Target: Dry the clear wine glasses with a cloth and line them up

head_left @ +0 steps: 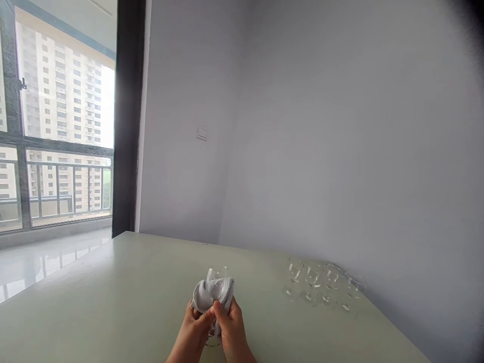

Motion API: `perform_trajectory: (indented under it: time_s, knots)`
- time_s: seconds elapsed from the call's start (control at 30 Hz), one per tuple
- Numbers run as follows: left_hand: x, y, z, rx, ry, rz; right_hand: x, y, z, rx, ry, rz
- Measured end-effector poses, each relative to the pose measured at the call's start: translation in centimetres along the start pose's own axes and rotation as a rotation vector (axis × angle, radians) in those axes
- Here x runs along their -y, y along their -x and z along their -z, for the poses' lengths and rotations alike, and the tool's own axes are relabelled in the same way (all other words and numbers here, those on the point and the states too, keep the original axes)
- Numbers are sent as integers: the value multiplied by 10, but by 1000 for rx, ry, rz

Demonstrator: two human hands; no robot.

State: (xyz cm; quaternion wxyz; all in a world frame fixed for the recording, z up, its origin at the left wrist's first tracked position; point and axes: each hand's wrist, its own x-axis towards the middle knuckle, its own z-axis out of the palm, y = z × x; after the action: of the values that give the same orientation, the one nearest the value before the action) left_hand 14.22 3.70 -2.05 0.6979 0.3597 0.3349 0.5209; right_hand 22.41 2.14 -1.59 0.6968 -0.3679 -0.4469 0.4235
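Observation:
Near the front middle of the table, a clear stemmed wine glass (218, 273) is held with its bowl up, and its round foot shows below my hands. A light grey cloth (204, 296) wraps around the back and sides of the bowl. My left hand (195, 327) is closed on the cloth and glass from the left, its thumb at the lower bowl. From the right, my right hand (231, 322) closes on the cloth and glass too, its thumb near the other one. The fingers behind the cloth are partly hidden.
Several clear stemmed glasses (312, 276) stand upright in a row at the right of the pale green table (124, 287), close to the grey wall (302, 151). A light switch (201, 133) is on the wall. At the left is a large window (64, 111).

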Motion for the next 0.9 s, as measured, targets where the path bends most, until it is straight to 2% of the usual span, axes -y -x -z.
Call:
perform_trajectory:
  time_s: [0.13, 0.23, 0.3, 0.33, 0.4, 0.47, 0.53, 0.6, 0.77, 0.9]
  knots:
    - [-2, -8, 4, -135, -188, -96, -4, -3, 2, -41, -83, -65]
    - [-15, -8, 11, -233, -395, -311, -1, -6, 5, -82, -79, -87]
    - [-25, -8, 15, -203, -478, -429, 1, -8, 9, -122, -32, -92]
    - [-28, -8, 16, -164, -492, -445, 2, -8, 10, -131, -19, -95]
    - [-32, -10, 16, -73, -442, -358, 2, -9, 11, -117, -21, -100]
    - [-31, -12, 15, 48, -308, -169, 2, -8, 10, -67, -65, -108]
    - [-29, -11, 12, 188, -149, 10, 1, -6, 7, 16, -134, -140]
    - [-31, -7, 9, 272, -27, 111, 0, -5, 5, 103, -202, -202]
    - [-43, 6, 6, 310, 62, 208, 4, -4, 15, 158, -232, -342]
    - [-38, 6, 4, 396, 113, 178, 14, -2, 28, 136, -155, -439]
